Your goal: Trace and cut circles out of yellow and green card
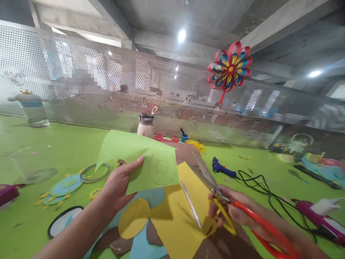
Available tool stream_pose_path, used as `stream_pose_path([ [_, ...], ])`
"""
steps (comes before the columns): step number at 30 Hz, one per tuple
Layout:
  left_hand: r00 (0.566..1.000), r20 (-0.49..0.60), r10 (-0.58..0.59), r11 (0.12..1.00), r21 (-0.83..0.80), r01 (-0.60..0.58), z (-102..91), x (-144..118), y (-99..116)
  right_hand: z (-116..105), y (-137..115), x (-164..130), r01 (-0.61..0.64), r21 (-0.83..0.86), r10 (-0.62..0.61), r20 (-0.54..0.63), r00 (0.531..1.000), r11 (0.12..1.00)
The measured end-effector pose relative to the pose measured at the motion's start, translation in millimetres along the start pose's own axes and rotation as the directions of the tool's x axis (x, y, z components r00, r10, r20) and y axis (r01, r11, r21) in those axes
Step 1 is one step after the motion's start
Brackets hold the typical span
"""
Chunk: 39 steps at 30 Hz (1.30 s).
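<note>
Fingers (136, 161) of L hand (118, 185) pinched green paper sheet (134, 160), frame centre, w/ pencilled circle (162, 167). R hand (231, 210) gripped scissors (212, 187), blades open, just R of sheet over yellow sheet (188, 212) on surface (40, 144). Step: lining up cut. Next prob. needs blades meeting circle line.

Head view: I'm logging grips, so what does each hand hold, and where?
Left hand pinches the green paper at its lower left edge. Right hand holds the open scissors by the handles.
</note>
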<state>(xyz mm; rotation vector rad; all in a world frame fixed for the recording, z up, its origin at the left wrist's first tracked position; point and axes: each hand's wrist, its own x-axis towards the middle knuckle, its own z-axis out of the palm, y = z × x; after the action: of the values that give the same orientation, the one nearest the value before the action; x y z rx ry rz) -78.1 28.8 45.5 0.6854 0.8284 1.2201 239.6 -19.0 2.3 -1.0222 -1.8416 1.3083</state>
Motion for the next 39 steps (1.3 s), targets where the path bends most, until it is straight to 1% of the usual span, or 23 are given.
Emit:
stream_pose_path([
  [1,1.0,0.002,0.011,1.0,-0.008,-0.011,-0.5,-0.4,0.5,7.4,-5.1,2.8,-0.011,0.023,0.011,0.008,1.0,1.0],
  [4,1.0,-0.008,0.027,1.0,0.01,-0.027,0.1,-2.0,1.1,26.1,-21.2,12.7,0.019,0.083,-0.022,0.04,0.999,0.996],
  [5,0.999,-0.015,0.03,0.999,0.024,-0.03,1.1,-2.8,1.1,30.6,-25.7,15.9,0.029,0.078,-0.032,0.039,0.999,0.997],
  [9,0.998,-0.061,0.013,0.997,0.073,-0.009,7.0,-6.7,1.0,40.8,-33.3,25.9,0.066,-0.064,-0.065,0.021,0.998,0.996],
  [11,0.996,-0.086,-0.002,0.996,0.086,0.009,9.3,-8.5,1.3,42.9,-31.5,28.9,0.084,-0.103,-0.08,0.049,0.996,0.991],
  [13,0.995,-0.099,-0.021,0.995,0.096,0.03,10.7,-10.0,1.4,44.6,-28.2,30.9,0.094,-0.084,-0.089,0.063,0.994,0.992],
  [16,0.994,-0.086,-0.059,0.993,0.101,0.068,11.1,-11.4,0.5,47.3,-23.9,32.1,0.105,-0.054,-0.103,0.026,0.994,0.993],
  [20,0.995,-0.046,-0.085,0.992,0.094,0.089,10.2,-12.0,-1.6,49.9,-22.1,31.9,0.105,-0.106,-0.106,-0.003,0.994,0.989],
  [22,0.995,-0.042,-0.089,0.991,0.099,0.093,9.2,-11.6,-2.5,50.6,-21.4,31.9,0.101,-0.118,-0.103,-0.012,0.995,0.988],
  [27,0.994,-0.057,-0.097,0.991,0.084,0.102,6.9,-9.4,-5.0,51.5,-19.1,31.8,0.103,-0.087,-0.106,-0.03,0.994,0.991],
  [31,0.992,-0.085,-0.097,0.992,0.074,0.103,8.1,-9.4,-4.8,51.5,-19.7,29.6,0.098,-0.104,-0.104,-0.049,0.993,0.99],
  [34,0.991,-0.087,-0.103,0.99,0.086,0.111,10.8,-11.2,-2.4,52.1,-20.3,27.7,0.08,-0.115,-0.087,-0.06,0.994,0.99],
  [39,0.994,-0.073,-0.077,0.996,0.047,0.08,13.4,-12.9,-0.6,53.9,-20.1,25.5,0.039,-0.099,-0.047,-0.083,0.995,0.994],
])
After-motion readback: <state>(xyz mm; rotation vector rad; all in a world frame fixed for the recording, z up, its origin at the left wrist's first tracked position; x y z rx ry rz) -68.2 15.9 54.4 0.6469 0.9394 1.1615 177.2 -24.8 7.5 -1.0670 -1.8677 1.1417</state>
